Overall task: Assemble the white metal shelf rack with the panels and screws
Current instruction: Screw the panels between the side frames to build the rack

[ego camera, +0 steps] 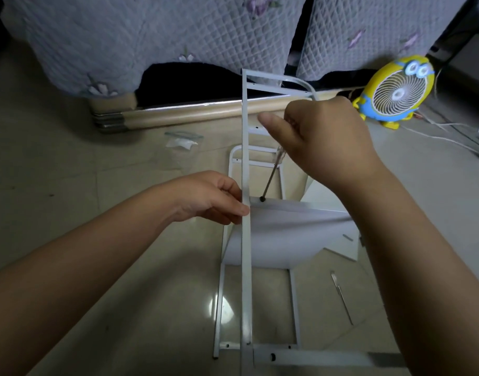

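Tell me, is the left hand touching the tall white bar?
Touching. The head view shows the left hand pinching the upright white frame bar between thumb and fingers.

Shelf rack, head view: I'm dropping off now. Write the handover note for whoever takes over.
Left hand: grips the long bar of the raised side frame, steadying it.
Right hand: holds the screwdriver, tip on a dark screw at the corner of the white panel.
Second side frame lies on the floor beneath. A spare panel and a flat tool lie to the right, the hardware bag far left.
Done: one panel in place, being screwed.
Left: finish this screw, fill the empty holes higher up, probably fit the spare panel.
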{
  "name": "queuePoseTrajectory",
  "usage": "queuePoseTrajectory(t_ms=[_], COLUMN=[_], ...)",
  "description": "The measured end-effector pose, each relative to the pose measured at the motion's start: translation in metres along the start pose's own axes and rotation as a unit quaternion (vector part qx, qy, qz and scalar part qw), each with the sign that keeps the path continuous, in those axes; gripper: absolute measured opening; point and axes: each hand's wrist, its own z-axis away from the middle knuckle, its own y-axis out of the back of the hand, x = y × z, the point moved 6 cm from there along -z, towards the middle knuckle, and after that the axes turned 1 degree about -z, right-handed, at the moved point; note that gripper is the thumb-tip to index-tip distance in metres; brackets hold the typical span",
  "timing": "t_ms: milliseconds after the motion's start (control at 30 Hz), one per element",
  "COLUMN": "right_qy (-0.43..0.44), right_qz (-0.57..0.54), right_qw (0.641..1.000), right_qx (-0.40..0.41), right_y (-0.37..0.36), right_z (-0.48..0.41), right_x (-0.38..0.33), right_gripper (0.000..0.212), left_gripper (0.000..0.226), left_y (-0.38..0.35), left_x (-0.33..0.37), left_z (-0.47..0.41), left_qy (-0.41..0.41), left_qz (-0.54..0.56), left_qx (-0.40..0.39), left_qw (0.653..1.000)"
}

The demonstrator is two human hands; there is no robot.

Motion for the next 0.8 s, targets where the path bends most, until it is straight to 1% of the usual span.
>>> queuePoseTrajectory(t_ms=[33,67,100,167,200,267,333,367,433,500,533,600,667,733,800], right_qy=[-0.007,-0.023,-0.044,-0.076,-0.078,-0.082,-0.106,-0.115,-0.129,-0.152,-0.157,-0.134,-0.094,-0.092,-0.095], right_qz=[-0.019,-0.065,-0.137,-0.285,-0.328,-0.382,-0.432,-0.445,-0.436,-0.389,-0.349,-0.235,-0.144,-0.105,-0.064], right_qw=[0.999,0.994,0.982,0.938,0.920,0.893,0.870,0.865,0.873,0.899,0.919,0.962,0.985,0.990,0.993], right_qx=[-0.039,-0.088,-0.126,-0.183,-0.202,-0.222,-0.212,-0.202,-0.175,-0.132,-0.098,-0.025,0.015,0.011,-0.031], right_y=[-0.004,-0.010,-0.013,-0.014,-0.013,-0.012,-0.011,-0.011,-0.012,-0.014,-0.013,-0.006,0.000,0.002,0.000], right_z=[0.002,0.004,0.006,0.011,0.013,0.018,0.022,0.022,0.022,0.023,0.024,0.024,0.023,0.019,0.016], right_x=[0.003,0.006,0.009,0.015,0.017,0.024,0.032,0.035,0.040,0.046,0.049,0.048,0.040,0.035,0.035], right_gripper=[0.050,0.046,0.040,0.025,0.018,0.012,0.010,0.009,0.014,0.026,0.031,0.037,0.039,0.040,0.038], left_gripper=[0.009,0.009,0.009,0.010,0.009,0.008,0.008,0.008,0.007,0.007,0.007,0.007,0.007,0.006,0.006], left_y=[0.000,0.000,0.000,0.001,0.002,0.002,0.002,0.002,0.001,0.001,0.000,0.001,0.001,0.001,0.001], left_x=[0.000,0.000,0.001,0.002,0.002,0.003,0.003,0.003,0.003,0.004,0.004,0.004,0.004,0.004,0.005], left_z=[0.000,0.001,0.001,0.001,0.001,0.001,0.001,0.002,0.003,0.004,0.005,0.005,0.004,0.004,0.005], left_qy=[0.000,0.000,-0.001,-0.001,0.000,0.001,0.000,-0.001,-0.004,-0.001,0.000,0.002,0.005,0.008,0.009], left_qz=[0.000,-0.001,-0.002,-0.009,-0.013,-0.011,-0.008,-0.009,-0.015,-0.021,-0.020,-0.014,-0.007,-0.003,-0.005], left_qx=[0.000,0.001,0.004,0.010,0.013,0.015,0.017,0.019,0.021,0.021,0.023,0.028,0.031,0.033,0.037], left_qw=[1.000,1.000,1.000,1.000,1.000,1.000,1.000,1.000,1.000,1.000,1.000,1.000,0.999,0.999,0.999])
